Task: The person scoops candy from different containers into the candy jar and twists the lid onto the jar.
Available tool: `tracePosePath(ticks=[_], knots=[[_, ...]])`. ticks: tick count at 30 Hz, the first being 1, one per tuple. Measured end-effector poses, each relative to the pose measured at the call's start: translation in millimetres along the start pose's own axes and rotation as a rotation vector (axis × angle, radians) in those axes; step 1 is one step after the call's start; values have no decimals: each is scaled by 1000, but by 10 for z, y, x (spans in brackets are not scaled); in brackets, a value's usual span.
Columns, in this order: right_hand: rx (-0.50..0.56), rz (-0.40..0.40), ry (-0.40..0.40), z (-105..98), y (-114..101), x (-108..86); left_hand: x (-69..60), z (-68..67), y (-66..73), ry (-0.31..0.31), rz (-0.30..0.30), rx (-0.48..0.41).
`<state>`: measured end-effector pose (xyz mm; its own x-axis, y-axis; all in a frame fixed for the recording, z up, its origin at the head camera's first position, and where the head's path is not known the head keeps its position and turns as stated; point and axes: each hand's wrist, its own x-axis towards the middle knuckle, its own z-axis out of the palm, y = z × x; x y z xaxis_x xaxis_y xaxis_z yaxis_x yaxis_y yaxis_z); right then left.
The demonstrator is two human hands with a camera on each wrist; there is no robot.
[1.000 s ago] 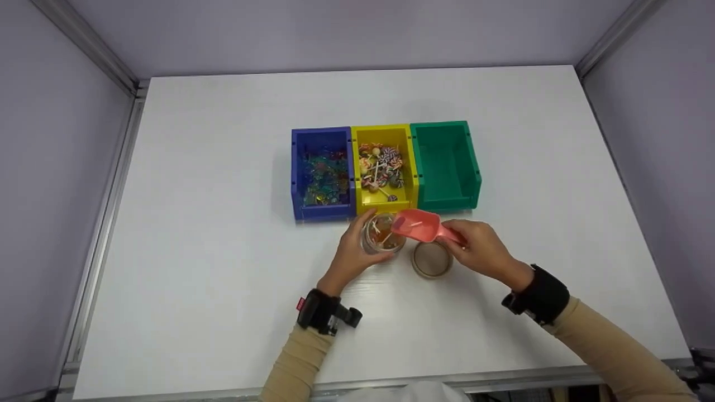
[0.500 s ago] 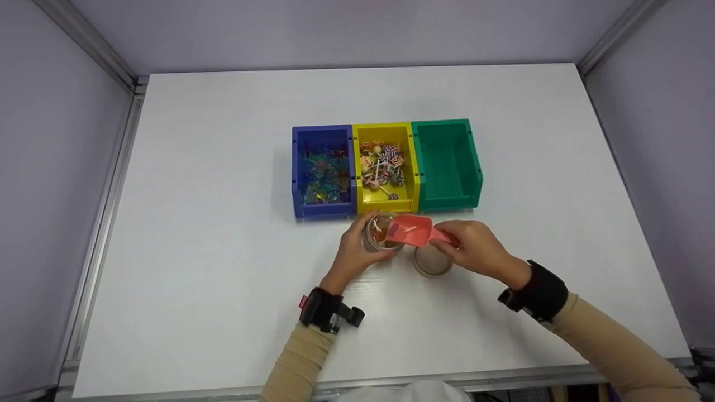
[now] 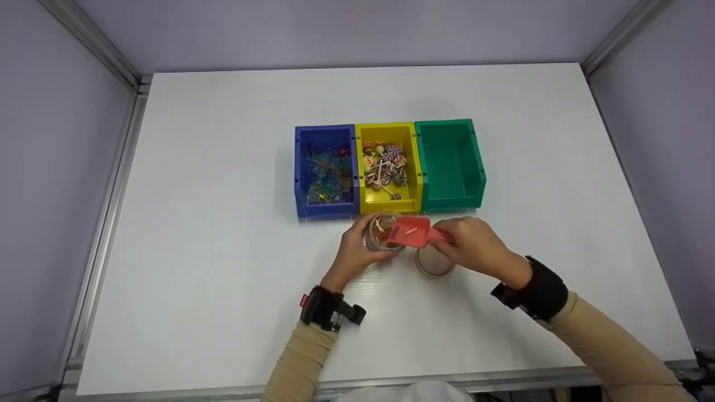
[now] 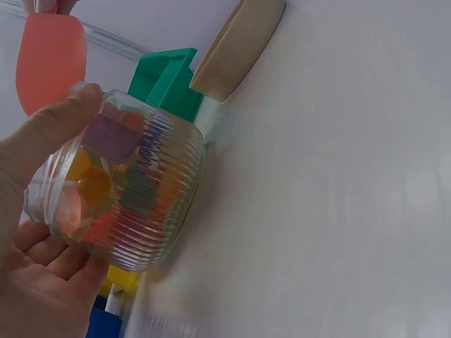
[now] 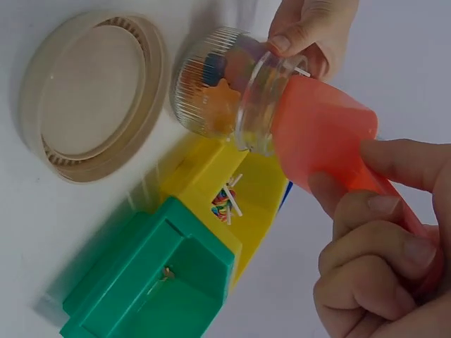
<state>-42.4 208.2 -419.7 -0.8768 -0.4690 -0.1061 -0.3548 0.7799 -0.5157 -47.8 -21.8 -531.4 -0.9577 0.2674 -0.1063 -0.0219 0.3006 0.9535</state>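
My left hand [image 3: 357, 251] holds a clear glass jar [image 4: 158, 190], thumb on one side and fingers on the other. Colourful pieces lie inside the jar, among them an orange star [image 5: 222, 100], and thin white sticks stand near its mouth. My right hand [image 3: 475, 245] grips the handle of a pink-red scoop [image 5: 324, 127]. The scoop's front edge is over the jar's mouth, and a small white stick shows in its bowl in the head view. A round beige lid [image 3: 435, 263] lies on the table just right of the jar, partly below the right hand.
Three joined bins stand behind the jar. The blue bin [image 3: 328, 210] holds translucent coloured pieces, the yellow bin [image 3: 391, 206] small striped lollipops. In the head view the green bin [image 3: 453, 202] at right shows a bare inside. Walls [image 3: 357, 33] enclose the white table [image 3: 212, 234].
The scoop has shifted slightly down and left, from beside the jar's rim to over its mouth. The left hand keeps its hold on the jar.
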Motion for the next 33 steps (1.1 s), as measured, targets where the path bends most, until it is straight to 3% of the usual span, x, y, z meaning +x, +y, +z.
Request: tracePosePath(ticks=[12,20,33], knots=[[-87,-3,-12,-139,-64,-40,6,12,-10,3,12,-6],[-91,9,-9,-207,-35,-76,12,9,-12,-3,-2,-27],[-80,45,71,-281,91,-180,4,-1,-24,-15,15,-41]])
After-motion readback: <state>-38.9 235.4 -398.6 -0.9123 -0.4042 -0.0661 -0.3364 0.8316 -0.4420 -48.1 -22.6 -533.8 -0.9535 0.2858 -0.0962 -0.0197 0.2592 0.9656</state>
